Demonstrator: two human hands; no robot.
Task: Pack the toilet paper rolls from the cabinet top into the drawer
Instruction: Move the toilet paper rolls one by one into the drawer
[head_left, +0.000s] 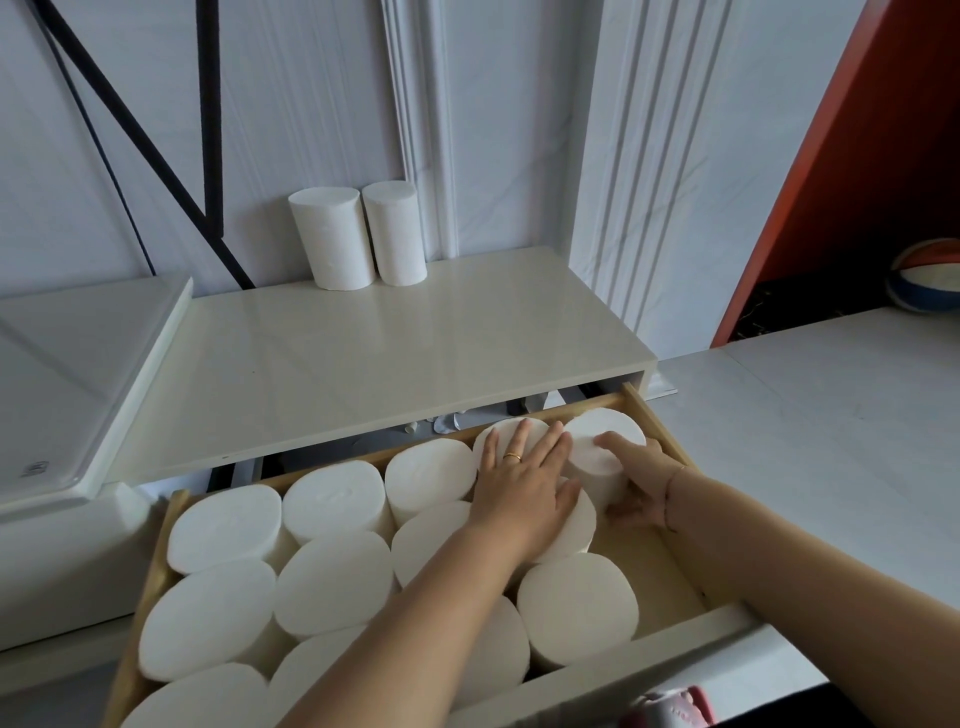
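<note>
Far right in the drawer (657, 423), right hand (641, 486) grips a roll (597, 447), left hand (522, 488) flat alongside.

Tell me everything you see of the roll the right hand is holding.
The held roll is a white, soft-looking paper cylinder, no core hole visible, standing upright in the back right corner of the wooden drawer. The right hand grips its side, one finger over its flat top. The left hand lies flat on neighbouring rolls beside it.

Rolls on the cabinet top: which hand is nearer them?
Left hand, flat on drawer rolls in front of those rolls; right hand, farther right, grips the corner roll.
</note>
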